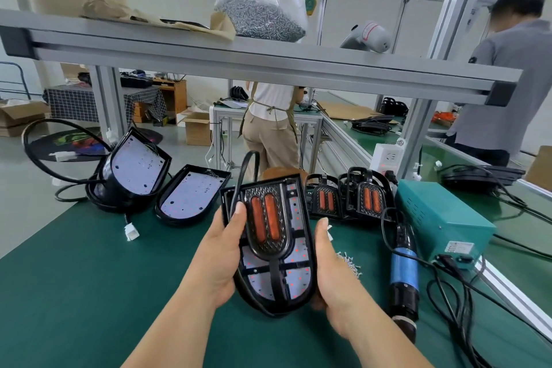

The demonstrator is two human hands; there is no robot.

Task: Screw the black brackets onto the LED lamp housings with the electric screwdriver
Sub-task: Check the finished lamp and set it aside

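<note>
I hold one LED lamp housing [294, 275] tilted up above the green mat, gripped at both sides. My left hand [222, 251] grips its left edge, thumb lying on the black bracket [268, 224] with two orange lenses that sits in the housing. My right hand [331, 269] grips the right edge. The blue and black electric screwdriver [404, 275] lies on the mat just right of my right hand. Loose screws [351, 263] lie partly hidden behind that hand.
Two bare housings [136, 169] [191, 196] sit at the back left with cables. Two housings with brackets [324, 199] [369, 196] stand behind. A teal power box [442, 218] is at right. A bag of screws [263, 19] rests on the overhead shelf. Two people stand beyond.
</note>
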